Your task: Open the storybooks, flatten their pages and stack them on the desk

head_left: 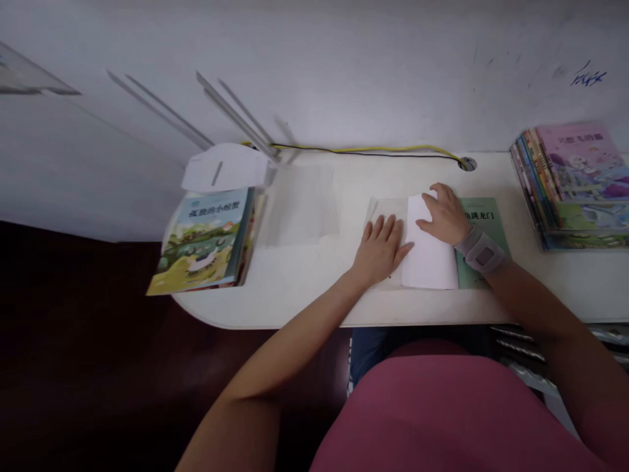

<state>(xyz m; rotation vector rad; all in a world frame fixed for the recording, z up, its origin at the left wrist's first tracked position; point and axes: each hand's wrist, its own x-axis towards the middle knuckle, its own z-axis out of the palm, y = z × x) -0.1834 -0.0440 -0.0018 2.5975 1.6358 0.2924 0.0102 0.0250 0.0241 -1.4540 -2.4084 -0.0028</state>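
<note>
A thin book with a green cover (484, 226) lies on the table in front of me, with dark printed characters on it. A white blank sheet or inside page (430, 265) covers its left part. My right hand (445, 213) rests on the upper part of that white page, thumb and fingers apart and slightly curled. Lying flat, my left hand (381, 249) presses on a clear plastic sheet (381, 206) at the page's left side, fingers spread. Whether this plastic is attached to the book is hidden. More clear plastic sheets (304, 203) lie farther left.
A pile of picture books (201, 239) sits at the table's left end, before a white device (226, 167). Another stack of books (580, 177) stands at the right. Yellow and black cables (363, 151) run along the wall to a round hole (468, 164).
</note>
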